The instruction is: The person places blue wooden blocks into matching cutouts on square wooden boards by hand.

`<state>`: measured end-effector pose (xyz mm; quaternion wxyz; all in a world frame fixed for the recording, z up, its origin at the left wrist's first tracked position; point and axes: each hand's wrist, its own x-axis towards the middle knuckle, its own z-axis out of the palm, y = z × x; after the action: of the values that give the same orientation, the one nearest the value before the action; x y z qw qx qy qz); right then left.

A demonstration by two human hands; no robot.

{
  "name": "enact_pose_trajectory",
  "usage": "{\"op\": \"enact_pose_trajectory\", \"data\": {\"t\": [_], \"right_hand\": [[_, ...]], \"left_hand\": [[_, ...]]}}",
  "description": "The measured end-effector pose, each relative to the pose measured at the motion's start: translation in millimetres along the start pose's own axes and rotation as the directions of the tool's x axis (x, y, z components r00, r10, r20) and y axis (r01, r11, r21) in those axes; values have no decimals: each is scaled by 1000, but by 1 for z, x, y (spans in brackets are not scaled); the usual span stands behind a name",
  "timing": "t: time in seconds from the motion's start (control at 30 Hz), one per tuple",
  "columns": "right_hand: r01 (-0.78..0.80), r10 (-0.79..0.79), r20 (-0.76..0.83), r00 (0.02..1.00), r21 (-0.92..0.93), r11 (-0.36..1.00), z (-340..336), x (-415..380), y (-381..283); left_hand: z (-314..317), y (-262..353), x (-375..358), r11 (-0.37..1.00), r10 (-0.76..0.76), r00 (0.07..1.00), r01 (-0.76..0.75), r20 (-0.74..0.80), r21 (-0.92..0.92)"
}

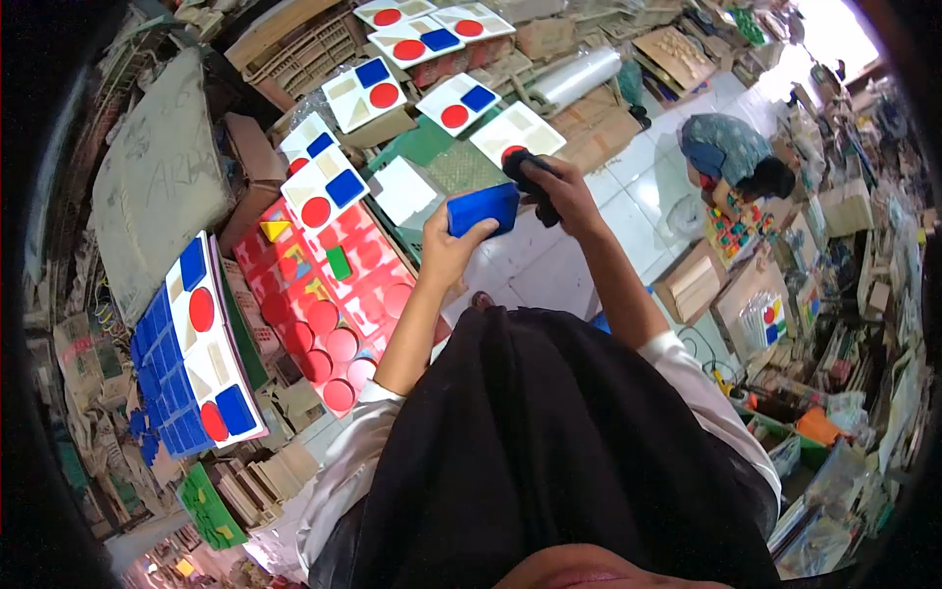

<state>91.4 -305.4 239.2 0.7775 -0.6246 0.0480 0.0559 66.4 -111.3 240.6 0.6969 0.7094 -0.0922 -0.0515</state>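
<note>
My left hand (449, 250) is closed around a blue rectangular block (485, 209), thumb along its near edge. Bunched black cloth (530, 175) sits in my right hand (571, 199), right at the block's far corner. Just beyond the hands lies a white puzzle board (535, 130) with a red disc partly hidden by the cloth. Another white board (433, 98), fitted with a red disc and a blue rectangle, rests to its left. Closer in on the left, a red patterned sheet (371, 257) carries loose red discs (341, 345), a green block (339, 263) and a yellow triangle (276, 231).
Blue rectangles (165, 368) stand in rows at far left, beside more fitted boards (208, 339). A person (728, 152) crouches at right near small colourful pieces (738, 232). White floor tiles (628, 196) show between. Cardboard boxes (157, 182) and crowded shelves line the sides.
</note>
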Motion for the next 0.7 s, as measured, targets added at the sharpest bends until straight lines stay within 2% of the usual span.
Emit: {"op": "enact_pose_trajectory", "data": {"t": [0.03, 0.07, 0.1, 0.13, 0.17, 0.2, 0.23, 0.27, 0.3, 0.33, 0.37, 0.4, 0.43, 0.47, 0.53, 0.57, 0.6, 0.63, 0.67, 0.7], "right_hand": [[-16, 16, -3, 1000, 21, 1000, 13, 0, 0], [-32, 32, -10, 999, 44, 999, 31, 0, 2], [256, -258, 109, 960, 31, 966, 58, -6, -4], [466, -450, 203, 870, -40, 884, 67, 4, -15], [356, -354, 117, 928, 1, 934, 76, 16, -15], [240, -242, 40, 969, 52, 969, 85, 27, -16], [86, -96, 36, 995, 218, 972, 95, 36, -29], [72, -86, 54, 995, 221, 973, 99, 39, -24], [265, -268, 101, 958, 41, 963, 103, 45, -21], [457, -433, 181, 883, -125, 881, 109, 53, -21], [687, -621, 295, 726, -351, 636, 113, 54, -17], [817, -722, 449, 527, -502, 285, 118, 53, -16], [764, -668, 395, 630, -469, 443, 120, 59, -12], [766, -663, 405, 630, -463, 446, 124, 69, -12], [503, -436, 253, 864, -472, 724, 134, 94, -15], [559, -535, 182, 825, -411, 720, 135, 115, -10], [278, -245, 134, 960, -351, 894, 132, 132, -13], [167, -146, 218, 965, -82, 982, 127, 139, -13], [10, -67, 328, 942, 174, 985, 121, 144, -13], [-63, 76, 398, 914, -46, 997, 117, 127, -27]], "left_hand": [[-4, -4, 10, 998, 61, 997, -59, -52, 25], [-6, -7, 17, 998, 60, 996, -59, -65, 25], [-7, -11, 24, 995, 78, 993, -83, -92, -55], [-7, -17, 28, 986, 85, 989, -101, -119, -135], [-7, -31, 32, 917, -81, 993, 39, -91, -397], [-8, -29, 34, 916, -92, 990, 43, -104, -399], [-10, -23, 35, 820, -182, 980, 109, -75, -562], [-12, -19, 38, 693, -257, 966, 160, -33, -703], [-12, -21, 48, 714, -234, 963, 78, -132, -696], [-18, -22, 55, 719, -226, 962, 56, -156, -693], [-22, -25, 59, 655, -300, 925, 21, -234, -755], [-24, -26, 61, 587, -380, 877, -18, -295, -810], [-26, -28, 61, 779, -226, 890, -78, -396, -622], [-29, -29, 64, 762, -273, 879, -50, -391, -646], [-28, -15, 66, 700, -303, 869, -76, -392, -710], [-43, -38, 65, 784, -177, 939, -47, -295, -619], [-48, -39, 66, 658, -228, 951, -8, -209, -753], [-51, -39, 70, 557, -282, 940, -2, -191, -831], [-54, -38, 76, 446, -326, 931, -5, -168, -895], [-59, -52, 86, 447, -235, 959, -37, -157, -894]]}}
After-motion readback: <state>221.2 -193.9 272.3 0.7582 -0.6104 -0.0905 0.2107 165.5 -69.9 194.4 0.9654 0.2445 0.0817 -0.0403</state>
